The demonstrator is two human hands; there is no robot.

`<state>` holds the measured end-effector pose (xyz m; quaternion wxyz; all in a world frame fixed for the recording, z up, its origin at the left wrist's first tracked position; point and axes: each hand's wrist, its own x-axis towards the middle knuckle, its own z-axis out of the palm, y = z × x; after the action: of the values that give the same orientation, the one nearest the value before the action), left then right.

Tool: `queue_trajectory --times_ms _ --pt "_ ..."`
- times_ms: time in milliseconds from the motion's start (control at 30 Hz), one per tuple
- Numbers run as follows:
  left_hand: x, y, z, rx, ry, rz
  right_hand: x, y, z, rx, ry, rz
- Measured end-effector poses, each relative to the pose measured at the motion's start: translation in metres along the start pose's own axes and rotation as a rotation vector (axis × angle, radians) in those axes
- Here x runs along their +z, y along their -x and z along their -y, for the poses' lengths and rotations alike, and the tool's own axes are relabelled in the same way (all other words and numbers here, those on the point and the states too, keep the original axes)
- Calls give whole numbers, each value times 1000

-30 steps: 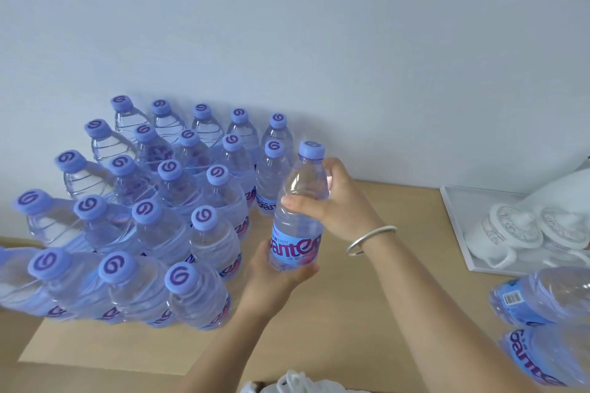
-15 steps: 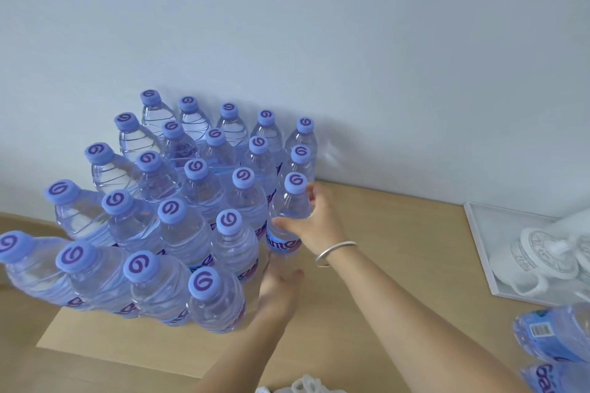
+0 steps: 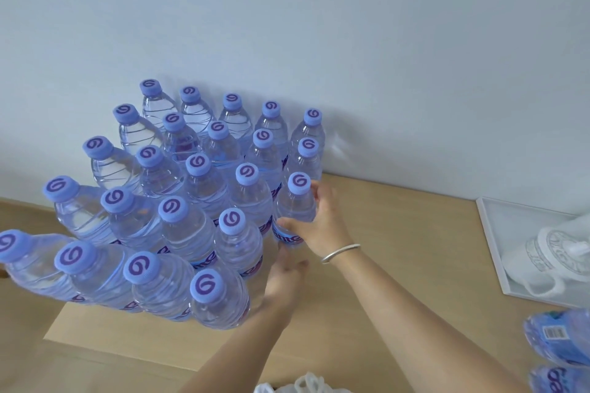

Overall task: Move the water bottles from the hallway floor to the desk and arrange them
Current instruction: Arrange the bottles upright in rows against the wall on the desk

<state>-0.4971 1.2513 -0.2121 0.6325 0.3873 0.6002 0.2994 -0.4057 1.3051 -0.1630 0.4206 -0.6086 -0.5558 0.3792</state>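
Several clear water bottles with blue caps stand in tight rows point(image 3: 198, 201) on the wooden desk point(image 3: 399, 249) against the white wall. At the right end of the third row stands one more bottle point(image 3: 295, 207). My right hand point(image 3: 322, 223) grips its body from the right, with a silver bracelet on the wrist. My left hand point(image 3: 285, 268) holds the bottle's lower part near the desk, its fingers partly hidden behind the bottle. Two more bottles point(image 3: 558, 341) lie on their sides at the right edge.
A white tray point(image 3: 498, 252) holding white mugs point(image 3: 555, 252) sits at the right on the desk. A white plastic bag point(image 3: 303, 384) shows at the bottom edge. Bare desk lies between the bottle rows and the tray.
Both hands have carried the bottle left and down from mid-air and set it at the right end of the third row. The view has shifted right.
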Motion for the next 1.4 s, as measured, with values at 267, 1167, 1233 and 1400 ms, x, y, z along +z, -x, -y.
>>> queue_trajectory --times_ms 267,1167,1233,1400 --pt "0 4 1 -9 -94 -70 1 3 -2 -33 20 -9" --pt "166 58 13 356 -729 589 -250 240 -49 420 317 -1378" --pt "166 61 14 352 -738 599 -259 241 -63 493 161 -1259" --pt "154 62 13 303 -711 589 -263 240 -81 519 90 -1190"
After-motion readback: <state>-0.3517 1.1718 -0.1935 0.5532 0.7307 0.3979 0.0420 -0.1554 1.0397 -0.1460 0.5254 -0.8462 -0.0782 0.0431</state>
